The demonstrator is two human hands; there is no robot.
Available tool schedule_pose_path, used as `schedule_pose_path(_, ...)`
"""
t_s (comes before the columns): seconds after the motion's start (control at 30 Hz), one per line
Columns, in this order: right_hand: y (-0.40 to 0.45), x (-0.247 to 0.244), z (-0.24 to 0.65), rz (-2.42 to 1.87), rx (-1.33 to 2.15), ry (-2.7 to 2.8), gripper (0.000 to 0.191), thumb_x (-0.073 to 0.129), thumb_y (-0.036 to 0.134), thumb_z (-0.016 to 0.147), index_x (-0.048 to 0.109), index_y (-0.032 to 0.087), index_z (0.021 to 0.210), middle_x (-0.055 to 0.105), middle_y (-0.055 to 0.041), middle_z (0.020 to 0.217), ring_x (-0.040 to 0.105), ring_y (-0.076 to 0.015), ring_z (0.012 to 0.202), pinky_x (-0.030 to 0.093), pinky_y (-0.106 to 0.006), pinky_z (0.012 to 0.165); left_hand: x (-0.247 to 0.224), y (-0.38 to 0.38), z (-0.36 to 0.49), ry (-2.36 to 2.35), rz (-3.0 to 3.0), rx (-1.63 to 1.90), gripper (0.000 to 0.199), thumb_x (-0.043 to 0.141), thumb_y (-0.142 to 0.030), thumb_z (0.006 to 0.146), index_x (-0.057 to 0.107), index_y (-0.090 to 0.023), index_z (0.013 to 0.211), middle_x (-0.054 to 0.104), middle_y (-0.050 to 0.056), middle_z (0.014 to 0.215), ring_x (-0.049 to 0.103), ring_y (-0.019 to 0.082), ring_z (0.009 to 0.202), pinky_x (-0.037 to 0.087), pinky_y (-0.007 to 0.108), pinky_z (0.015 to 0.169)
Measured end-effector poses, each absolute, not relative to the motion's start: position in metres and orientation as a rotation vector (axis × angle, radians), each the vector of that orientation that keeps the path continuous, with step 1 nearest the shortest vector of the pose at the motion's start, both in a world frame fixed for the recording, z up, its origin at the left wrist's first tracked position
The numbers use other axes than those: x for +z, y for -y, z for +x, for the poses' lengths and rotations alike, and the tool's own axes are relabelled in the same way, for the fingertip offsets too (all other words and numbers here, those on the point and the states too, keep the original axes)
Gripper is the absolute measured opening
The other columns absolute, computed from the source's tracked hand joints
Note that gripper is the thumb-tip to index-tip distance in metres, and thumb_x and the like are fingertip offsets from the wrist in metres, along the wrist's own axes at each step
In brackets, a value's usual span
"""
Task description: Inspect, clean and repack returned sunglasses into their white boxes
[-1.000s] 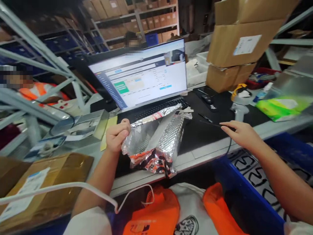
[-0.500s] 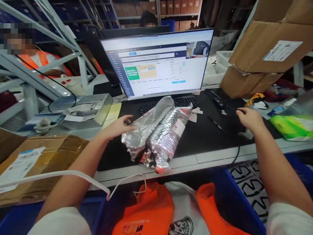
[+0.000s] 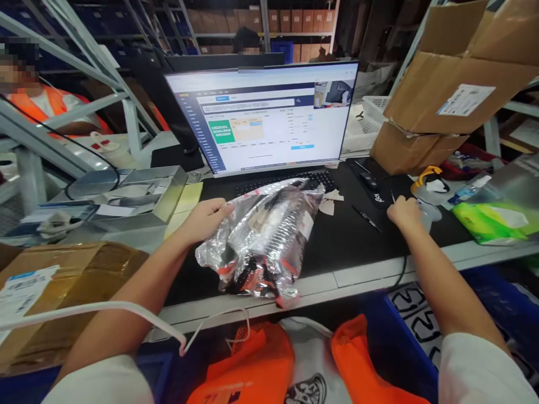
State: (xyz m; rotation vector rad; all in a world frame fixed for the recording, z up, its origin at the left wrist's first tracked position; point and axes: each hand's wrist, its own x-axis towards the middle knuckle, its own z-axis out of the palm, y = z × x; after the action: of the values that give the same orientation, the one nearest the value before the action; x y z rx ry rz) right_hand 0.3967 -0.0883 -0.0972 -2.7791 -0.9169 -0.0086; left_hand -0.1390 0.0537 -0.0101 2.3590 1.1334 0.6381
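My left hand (image 3: 207,217) pinches the left edge of a crinkled clear plastic package (image 3: 269,235), which lies across the black desk mat (image 3: 337,235). Dark, white and orange contents show through the film, and its lower end overhangs the front of the mat. Over at the right, my right hand (image 3: 405,214) is closed beside the mouse (image 3: 369,180). A thin dark tip sticks up from its fingers; the rest of that object is hidden. Between the package and this hand lies a black pen (image 3: 366,218).
Behind the mat stand a monitor (image 3: 269,123) and keyboard (image 3: 324,178). Cardboard boxes (image 3: 446,84) are stacked at right, near a green packet (image 3: 488,221) and tape roll (image 3: 429,213). Another box (image 3: 84,280) sits at left, beside a grey tray (image 3: 168,196). Two people are beyond.
My left hand has taken hold of the package's edge, and the film is spread wider. My right hand has closed, with a thin tip now showing above it. The view has shifted slightly.
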Motion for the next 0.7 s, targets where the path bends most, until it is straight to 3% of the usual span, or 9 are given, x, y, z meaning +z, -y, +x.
schedule_pose_path(0.1,0.087,-0.071,0.343,-2.447,-0.155,1.343,0.044,0.052,0.034,0.098,0.065,0.005,0.128,0.059,-0.0291,0.131,0.056,-0.0420,0.125,0.044,-0.057,0.105,0.014,-0.037,-0.124,-0.906,2.520,0.791,0.053,0.049,-0.057,0.094,0.045,-0.020,0.055,0.044,0.000,0.059,0.045,0.015,0.057,0.032,0.029,0.057)
schedule_pose_path(0.23,0.099,-0.028,0.239,-1.391,-0.179,2.055,0.025,0.049,0.027,0.100,0.072,0.018,0.106,0.069,-0.0137,0.106,0.066,-0.0273,0.103,0.054,-0.043,0.095,0.045,-0.026,-0.100,-0.813,2.647,0.984,0.053,0.047,-0.049,0.099,0.044,-0.020,0.055,0.046,0.000,0.060,0.044,0.015,0.057,0.029,0.030,0.057)
schedule_pose_path(0.3,0.102,-0.016,0.195,-1.089,-0.148,2.268,0.024,0.050,0.023,0.100,0.069,0.021,0.114,0.068,-0.0131,0.116,0.064,-0.0269,0.109,0.054,-0.043,0.096,0.059,-0.024,-0.092,-0.775,2.701,1.017,0.053,0.046,-0.048,0.101,0.046,-0.019,0.056,0.046,0.000,0.060,0.045,0.015,0.058,0.029,0.030,0.058)
schedule_pose_path(0.43,0.081,-0.013,0.150,-1.115,-0.268,2.296,0.049,0.052,0.022,0.099,0.048,0.018,0.148,0.048,-0.0189,0.153,0.047,-0.0366,0.138,0.045,-0.056,0.110,0.079,-0.018,-0.084,-0.693,2.749,1.079,0.057,0.044,-0.054,0.102,0.052,-0.019,0.058,0.050,0.001,0.063,0.048,0.015,0.062,0.032,0.030,0.061)
schedule_pose_path(0.53,0.056,-0.015,0.138,-1.297,-0.295,2.208,0.063,0.055,0.029,0.100,0.036,0.018,0.158,0.047,-0.0195,0.154,0.050,-0.0409,0.134,0.046,-0.061,0.107,0.086,-0.006,-0.082,-0.645,2.750,1.134,0.059,0.042,-0.058,0.102,0.053,-0.019,0.059,0.050,0.001,0.063,0.049,0.016,0.063,0.034,0.030,0.063)
schedule_pose_path(0.6,0.046,-0.011,0.134,-1.376,-0.327,2.108,0.053,0.054,0.031,0.101,0.046,0.020,0.153,0.055,-0.0196,0.146,0.059,-0.0401,0.122,0.050,-0.059,0.102,0.088,0.002,-0.082,-0.637,2.776,1.138,0.060,0.041,-0.059,0.102,0.053,-0.019,0.059,0.049,0.001,0.063,0.049,0.016,0.063,0.034,0.031,0.063)
schedule_pose_path(0.7,0.045,0.004,0.137,-1.356,-0.373,2.092,0.028,0.051,0.030,0.103,0.069,0.018,0.122,0.064,-0.0193,0.130,0.065,-0.0366,0.107,0.053,-0.056,0.094,0.093,0.001,-0.086,-0.714,2.780,1.195,0.061,0.040,-0.061,0.102,0.048,-0.020,0.057,0.046,0.001,0.063,0.047,0.015,0.062,0.035,0.031,0.063)
